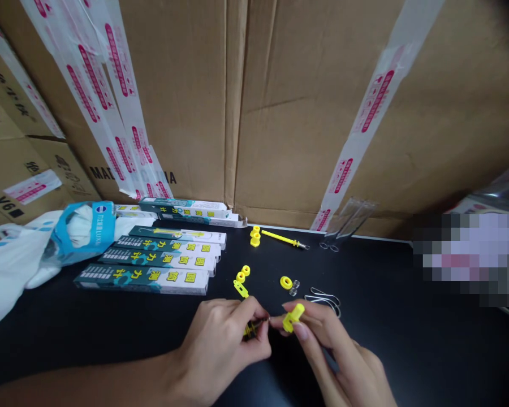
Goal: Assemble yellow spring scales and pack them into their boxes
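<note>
My left hand [220,345] is closed, thumb and fingertips pinching a small yellow-and-dark part [251,328] that is mostly hidden by the fingers. My right hand [343,350] grips a yellow plastic fitting [294,317] between thumb and fingers, its rounded end pointing up. The two hands almost meet over the black tabletop. Just beyond the left fingers lie a flat yellow piece with holes [240,288] and small yellow rings [246,271]. Past the right hand are a larger yellow ring [285,282], small clear pieces [295,285] and bent metal hooks [324,298].
Several printed boxes [152,280] lie at the left beside a blue-and-white plastic package [85,226]. Farther back are yellow caps [255,237], a yellow rod with a metal end [280,237] and clear tubes [353,219]. A large cardboard box [280,113] walls off the back.
</note>
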Action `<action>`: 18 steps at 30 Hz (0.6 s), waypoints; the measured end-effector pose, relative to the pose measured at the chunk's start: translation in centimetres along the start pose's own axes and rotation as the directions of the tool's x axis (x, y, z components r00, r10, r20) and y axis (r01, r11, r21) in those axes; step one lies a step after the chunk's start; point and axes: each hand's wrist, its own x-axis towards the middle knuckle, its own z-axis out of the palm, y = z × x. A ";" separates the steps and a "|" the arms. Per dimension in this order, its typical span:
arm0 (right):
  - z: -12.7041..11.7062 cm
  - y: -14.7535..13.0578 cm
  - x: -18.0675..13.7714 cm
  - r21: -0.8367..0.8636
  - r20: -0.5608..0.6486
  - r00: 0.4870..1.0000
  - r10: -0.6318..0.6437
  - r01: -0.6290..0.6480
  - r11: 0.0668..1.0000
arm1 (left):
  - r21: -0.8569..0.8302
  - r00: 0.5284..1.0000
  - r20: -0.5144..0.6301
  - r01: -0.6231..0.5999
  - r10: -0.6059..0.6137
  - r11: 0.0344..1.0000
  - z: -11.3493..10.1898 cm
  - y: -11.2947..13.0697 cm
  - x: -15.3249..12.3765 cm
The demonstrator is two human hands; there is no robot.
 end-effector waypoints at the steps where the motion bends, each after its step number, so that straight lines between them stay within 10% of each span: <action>1: 0.0 0.1 0.1 0.013 0.002 1.000 0.020 -0.020 1.000 | -0.001 1.000 0.003 -0.005 0.005 1.000 0.0 0.0 0.0; 18: 0.3 0.3 0.9 0.362 -0.017 0.991 0.130 -0.116 0.925 | -0.033 0.999 -0.001 -0.038 0.038 0.999 0.0 -0.1 0.1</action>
